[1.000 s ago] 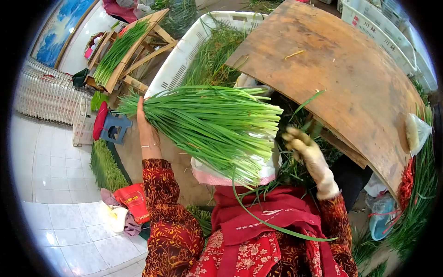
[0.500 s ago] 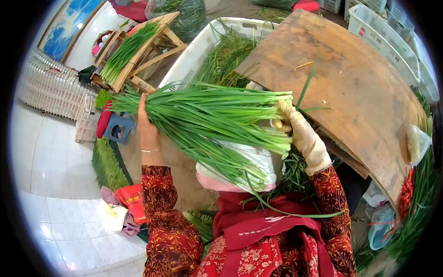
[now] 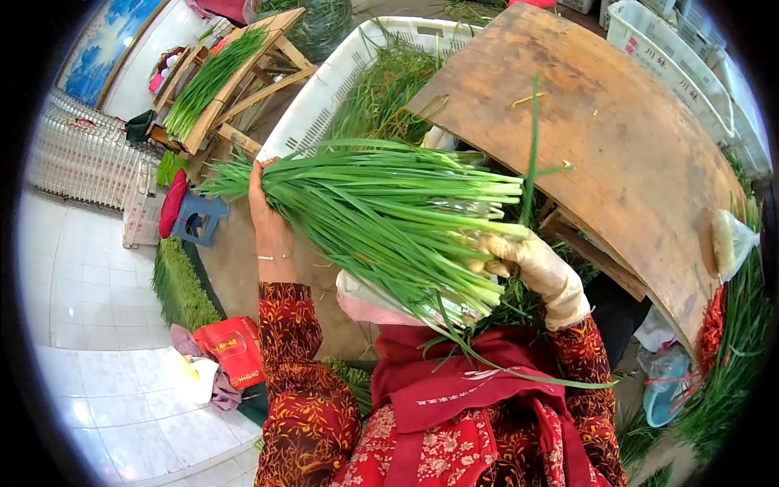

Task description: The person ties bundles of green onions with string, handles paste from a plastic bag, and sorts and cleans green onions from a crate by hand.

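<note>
My left grip (image 3: pixel 272 219) clasped the leafy end of the chive bundle (image 3: pixel 381 211), which lay level between both grips above my lap. My gloved right grip (image 3: pixel 531 264) pinched its pale cut ends. Beyond the right grip sloped the wooden worktop (image 3: pixel 617 138); behind the bundle stood a white crate (image 3: pixel 324 97).

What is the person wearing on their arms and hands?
Both arms have long dark red sleeves with a small yellow-orange leafy pattern. The left hand is bare, with a thin bracelet at the wrist. The right hand wears a pale cream glove with a yellowish tinge that reaches past the wrist to the sleeve.
</note>
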